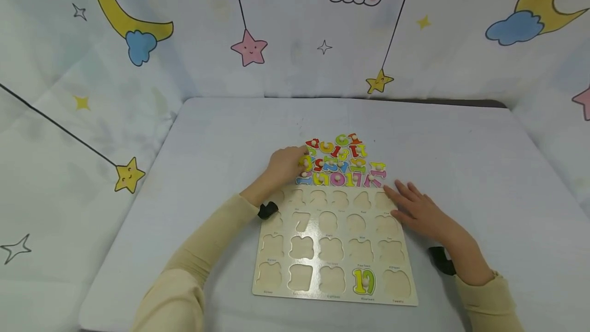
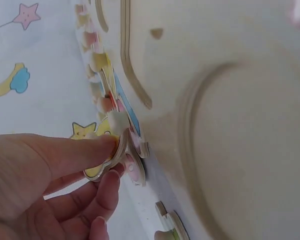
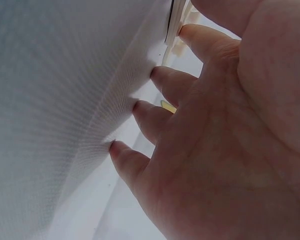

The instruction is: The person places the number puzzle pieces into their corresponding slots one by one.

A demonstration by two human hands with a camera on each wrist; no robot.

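At the left edge of a pile of colourful wooden number pieces (image 1: pixel 338 180), my left hand (image 1: pixel 288 163) pinches a yellow number piece (image 2: pixel 94 171) between thumb and fingers. Which number it is cannot be made out. Below the pile lies a pale wooden puzzle board (image 1: pixel 322 289) with rows of shaped recesses. A yellow-green 19 piece (image 1: pixel 364 282) sits in its bottom row. My right hand (image 1: pixel 421 212) rests by the board's upper right corner with fingers spread. In the right wrist view its fingertips (image 3: pixel 121 149) touch the white tabletop.
The pile lies against the board's far edge, with several pieces close together and small knobs on top. A white-covered table (image 1: pixel 221 132) extends around it. Behind stands a cloth backdrop (image 1: pixel 295 76) printed with moons and stars. Black straps (image 1: pixel 442 260) are on both wrists.
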